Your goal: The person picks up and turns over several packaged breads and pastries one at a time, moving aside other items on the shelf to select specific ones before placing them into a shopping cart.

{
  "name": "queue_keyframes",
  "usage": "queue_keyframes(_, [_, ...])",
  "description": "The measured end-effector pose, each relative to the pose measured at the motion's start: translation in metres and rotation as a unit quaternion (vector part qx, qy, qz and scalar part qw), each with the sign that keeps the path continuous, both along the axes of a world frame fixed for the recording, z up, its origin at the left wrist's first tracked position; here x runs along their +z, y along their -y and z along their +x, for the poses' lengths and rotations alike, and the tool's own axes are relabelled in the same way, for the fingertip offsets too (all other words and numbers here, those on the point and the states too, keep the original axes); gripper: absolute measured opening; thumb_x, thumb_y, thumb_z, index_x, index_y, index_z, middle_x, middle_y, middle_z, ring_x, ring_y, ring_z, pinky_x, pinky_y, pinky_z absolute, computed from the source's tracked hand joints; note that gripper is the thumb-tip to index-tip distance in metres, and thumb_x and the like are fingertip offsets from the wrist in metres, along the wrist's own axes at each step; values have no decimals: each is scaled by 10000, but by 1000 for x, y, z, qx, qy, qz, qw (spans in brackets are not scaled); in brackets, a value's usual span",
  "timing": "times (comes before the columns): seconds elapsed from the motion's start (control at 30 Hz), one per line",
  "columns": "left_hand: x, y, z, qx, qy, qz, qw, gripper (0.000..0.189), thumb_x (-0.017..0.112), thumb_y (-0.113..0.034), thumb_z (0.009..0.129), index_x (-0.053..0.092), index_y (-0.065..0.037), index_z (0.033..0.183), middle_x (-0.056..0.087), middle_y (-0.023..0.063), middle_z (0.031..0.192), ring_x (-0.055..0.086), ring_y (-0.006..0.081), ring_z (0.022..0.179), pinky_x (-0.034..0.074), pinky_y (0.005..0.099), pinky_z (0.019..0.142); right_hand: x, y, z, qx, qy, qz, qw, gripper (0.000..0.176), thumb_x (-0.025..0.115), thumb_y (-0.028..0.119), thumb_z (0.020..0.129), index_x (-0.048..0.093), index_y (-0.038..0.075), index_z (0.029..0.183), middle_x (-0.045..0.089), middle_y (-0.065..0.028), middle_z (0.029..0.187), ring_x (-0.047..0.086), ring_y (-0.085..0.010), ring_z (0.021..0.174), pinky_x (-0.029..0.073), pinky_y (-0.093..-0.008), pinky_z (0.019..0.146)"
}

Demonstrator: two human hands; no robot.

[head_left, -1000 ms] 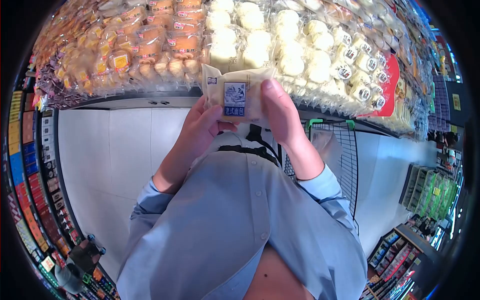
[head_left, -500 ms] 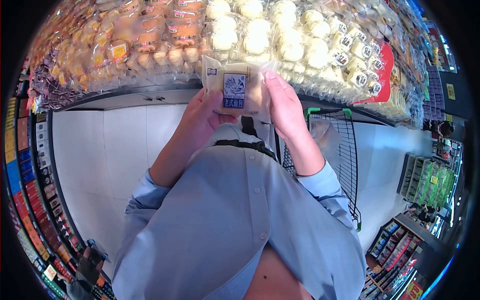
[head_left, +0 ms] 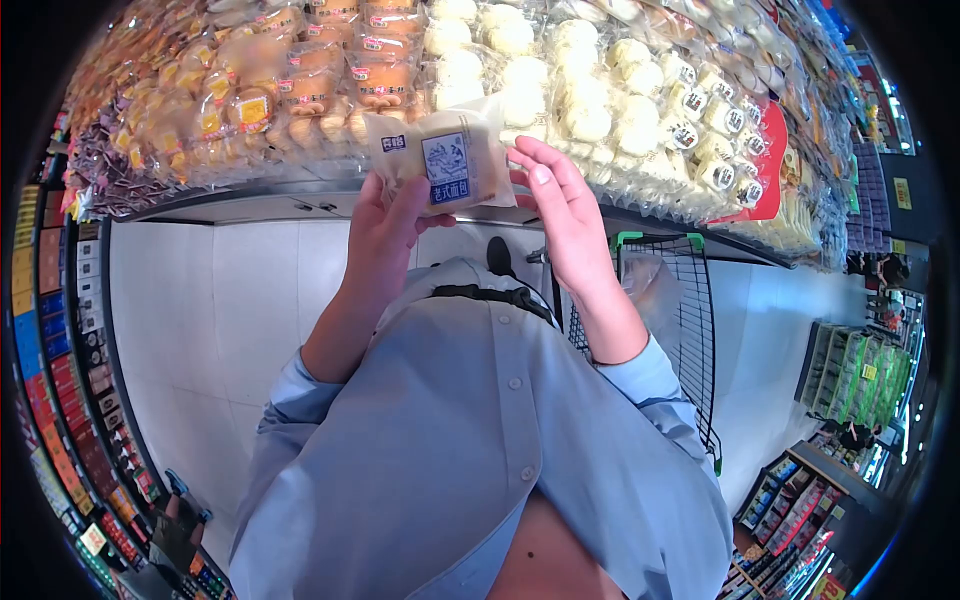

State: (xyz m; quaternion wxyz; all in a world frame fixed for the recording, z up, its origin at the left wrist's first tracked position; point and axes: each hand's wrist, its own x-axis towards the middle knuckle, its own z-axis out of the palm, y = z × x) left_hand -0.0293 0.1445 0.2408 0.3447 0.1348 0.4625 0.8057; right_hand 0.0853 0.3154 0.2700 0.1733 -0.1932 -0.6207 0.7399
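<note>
My left hand (head_left: 388,215) grips a clear packet of bread (head_left: 482,158) at its lower left, thumb on the front and fingers beneath. A blue printed label marks the packet's middle, with a small dark logo at its upper left corner. Just off the packet's right end, my right hand (head_left: 565,205) is open, fingers apart and bent toward it. Right behind the packet lie rows of wrapped pale buns (head_left: 520,90) on the display counter.
Wrapped orange-brown cakes (head_left: 382,80) fill the counter further left. A wire shopping cart (head_left: 690,330) with green corners stands by my right side, a clear plastic bag (head_left: 648,285) inside. Stocked shelves (head_left: 65,350) line the far left, and a person's dark shoe shows near my belt.
My right hand has let go of the packet's right edge and opened. The packet has shifted left and tilted in my left hand.
</note>
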Motion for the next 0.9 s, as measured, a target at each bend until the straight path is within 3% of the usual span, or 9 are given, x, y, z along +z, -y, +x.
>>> queue_keyframes(0.2, [2,-13,-1,19,-22,-13,999,380,561,-188,1036,439,-34,1361,634,113,1243,671,215,1076,593,367,841,0,4,-2,48,-41,-10,998,528,582,235,1036,425,-32,1463,519,-143,1448,495,-189,1319,383,-338,1114])
queue_keyframes(0.33, [3,-27,3,15,-56,-39,998,609,698,-206,962,358,-14,1430,590,125,1299,626,195,1150,562,341,905,-15,-4,0,58,33,210,976,691,649,202,981,312,-40,1533,352,-225,1580,300,-295,1493,264,-418,1204])
queue_keyframes(0.47, [7,-31,7,-74,-134,13,988,757,709,-195,948,269,-6,1534,479,143,1435,528,212,1281,441,387,1084,-15,-6,1,46,-16,69,996,938,717,173,920,94,2,1600,291,-202,1609,339,-278,1467,304,-424,1184])
queue_keyframes(0.57, [1,-36,7,-84,-259,16,962,680,679,-186,961,340,-14,1526,386,162,1511,511,215,1299,444,381,1079,-2,-4,-2,30,-147,-31,988,976,738,162,901,76,3,1601,344,-167,1569,417,-253,1404,365,-405,1144])
queue_keyframes(0.6, [6,-37,8,-89,-285,24,954,616,648,-181,976,392,-24,1514,334,167,1546,506,215,1299,441,369,1078,0,-8,-4,-2,-137,-12,990,949,748,158,893,122,-5,1588,428,-142,1494,483,-235,1333,414,-390,1104])
queue_keyframes(0.7, [2,-36,-3,-99,-318,28,943,578,630,-161,983,405,-15,1495,335,159,1545,534,196,1238,463,356,1044,-7,-20,-8,-50,-155,-150,975,839,735,183,910,229,-8,1552,488,-136,1442,498,-225,1314,425,-381,1097])
queue_keyframes(0.73, [2,-38,-2,-63,-298,-1,952,545,600,-159,995,413,-7,1483,367,148,1531,552,183,1191,481,342,1000,-7,-25,-9,-27,-165,-185,968,710,690,273,952,335,-9,1498,551,-148,1370,561,-232,1247,492,-389,1033])
queue_keyframes(0.8, [4,-42,2,7,-256,-61,965,484,540,-154,1018,429,9,1460,429,125,1502,588,158,1098,519,314,912,-8,-28,-5,-11,-138,-232,963,683,627,388,979,387,-25,1467,579,-168,1347,610,-276,1190,539,-427,958])
queue_keyframes(0.9, [-3,-48,-13,-68,-100,-60,991,414,562,-154,1022,505,5,1399,603,86,1285,604,119,900,525,271,743,-13,-31,1,16,-117,-268,956,645,553,445,1015,432,-27,1438,612,-177,1299,648,-287,1128,569,-433,903])
